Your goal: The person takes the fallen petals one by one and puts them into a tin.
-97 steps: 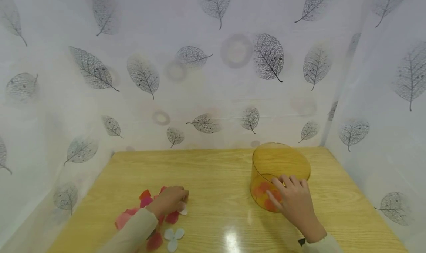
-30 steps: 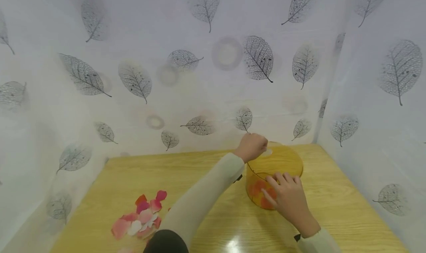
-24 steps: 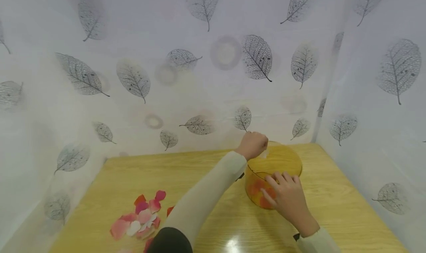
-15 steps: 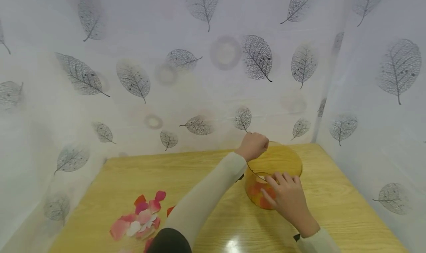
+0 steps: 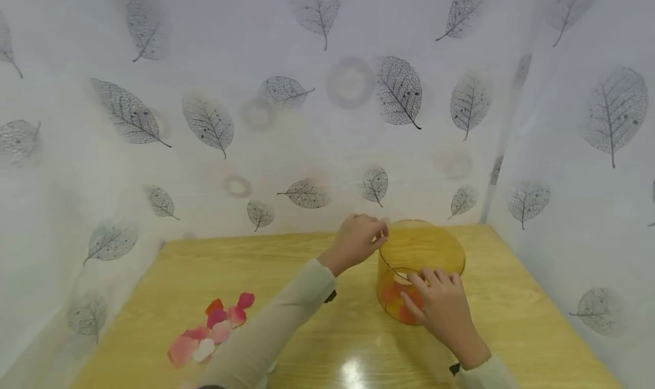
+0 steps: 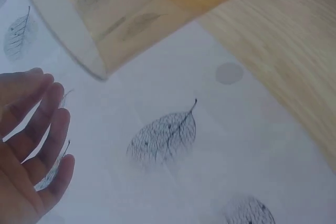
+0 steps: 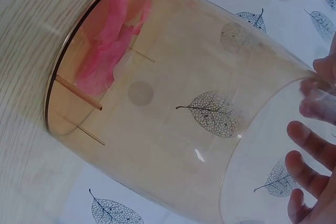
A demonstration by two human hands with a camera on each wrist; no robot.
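A see-through amber container [image 5: 435,247] stands upright on the table, with its wide mouth up. Pink and reddish petals [image 7: 107,45] lie on its bottom, and a pale petal [image 5: 402,276] shows inside too. My right hand [image 5: 444,309] holds the near right part of the rim, thumb along the outer wall and fingers over the edge. My left hand [image 5: 356,238] is in the air just left of the rim. In the left wrist view its fingers [image 6: 58,135] are loosely bent and nothing is between them.
Left on the wooden table [image 5: 286,252] lies a loose heap of pink, red and white petals [image 5: 220,330], partly covered by my left forearm. White sheeting [image 5: 327,150] printed with leaves rises behind the table and at both sides.
My left hand went from the petal heap to the container's mouth, let a white petal drop inside, then drew back left with its fingers loosened. The right hand stays on the rim.
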